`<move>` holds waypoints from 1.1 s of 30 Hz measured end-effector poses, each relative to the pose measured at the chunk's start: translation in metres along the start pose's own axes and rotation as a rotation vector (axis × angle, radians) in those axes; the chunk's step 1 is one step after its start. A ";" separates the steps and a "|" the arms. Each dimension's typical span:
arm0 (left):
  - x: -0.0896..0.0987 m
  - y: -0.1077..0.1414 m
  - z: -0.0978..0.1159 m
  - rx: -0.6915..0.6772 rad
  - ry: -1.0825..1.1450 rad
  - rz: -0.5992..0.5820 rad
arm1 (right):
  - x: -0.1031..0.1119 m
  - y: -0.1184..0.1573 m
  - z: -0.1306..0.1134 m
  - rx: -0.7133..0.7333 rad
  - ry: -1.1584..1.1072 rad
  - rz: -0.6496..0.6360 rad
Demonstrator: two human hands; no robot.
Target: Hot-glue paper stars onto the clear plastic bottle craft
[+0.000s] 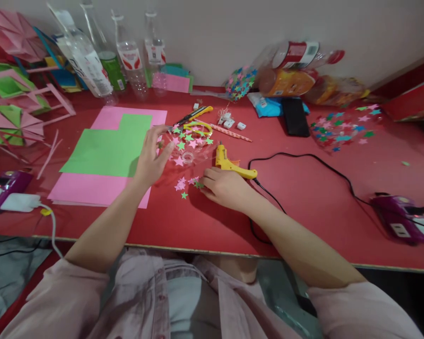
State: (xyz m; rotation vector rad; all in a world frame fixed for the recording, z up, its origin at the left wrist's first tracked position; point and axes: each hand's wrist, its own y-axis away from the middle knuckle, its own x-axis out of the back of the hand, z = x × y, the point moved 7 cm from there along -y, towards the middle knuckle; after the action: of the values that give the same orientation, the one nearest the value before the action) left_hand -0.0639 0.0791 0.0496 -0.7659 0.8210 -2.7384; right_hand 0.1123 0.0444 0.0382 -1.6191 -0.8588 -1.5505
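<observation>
My left hand [151, 157] curves around the left side of a clear plastic bottle piece [188, 157], which lies on its side with green and pink paper stars stuck on it. Thumb and fingers rest against its near left edge. My right hand [222, 187] is low over the table, its fingers bent together beside a small scatter of loose pink and green stars [181, 184]. What its fingertips pinch, if anything, is hidden. Just beyond that hand lies a yellow hot glue gun [229, 162], its nozzle pointing away. Yellow-handled scissors [199, 127] sit behind the bottle piece.
Green paper [95, 150] lies over pink sheets [102, 190] at left. A black cord [318, 160] runs right to a purple power strip [392, 219]. A phone [295, 117], star-covered plastic pieces [342, 129] and upright bottles [129, 59] stand or lie farther back.
</observation>
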 end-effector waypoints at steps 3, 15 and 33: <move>0.007 -0.001 0.008 -0.037 -0.058 0.056 | -0.005 -0.002 -0.002 0.000 0.031 0.031; 0.014 0.016 0.085 -0.310 -0.114 0.112 | -0.004 -0.001 -0.012 0.042 0.015 0.111; 0.002 0.023 0.091 -0.333 -0.156 0.022 | 0.002 0.003 -0.017 0.128 0.015 0.108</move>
State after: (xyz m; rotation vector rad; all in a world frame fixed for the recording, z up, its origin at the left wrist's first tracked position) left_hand -0.0167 0.0176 0.1031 -1.0093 1.2566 -2.5129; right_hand 0.1065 0.0287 0.0401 -1.5347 -0.8312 -1.4032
